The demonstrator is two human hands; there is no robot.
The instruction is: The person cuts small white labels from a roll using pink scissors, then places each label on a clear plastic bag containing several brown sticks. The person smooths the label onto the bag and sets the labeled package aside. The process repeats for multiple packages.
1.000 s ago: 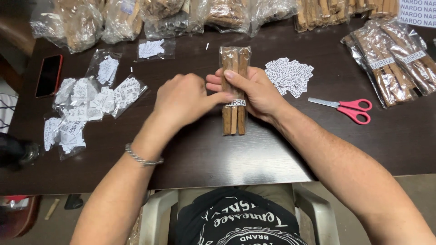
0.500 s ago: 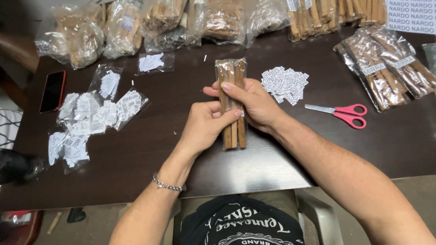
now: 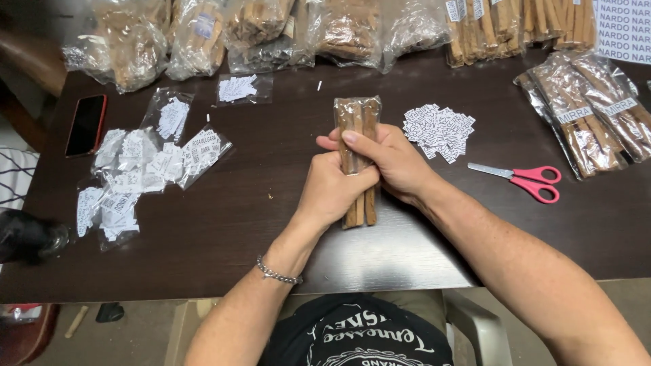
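Place: a small home packing workspace; a dark wooden surface serves as bench
Stock: clear bags of brown sticks piled along the far edge
Tools: cut paper labels; pink-handled scissors
Homely signs: phone; plastic chair

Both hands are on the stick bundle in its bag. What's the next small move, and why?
Probably slide the clear sleeve further down: the left hand and right hand grip the bundle of sticks mid-length, and its lower ends look bare.
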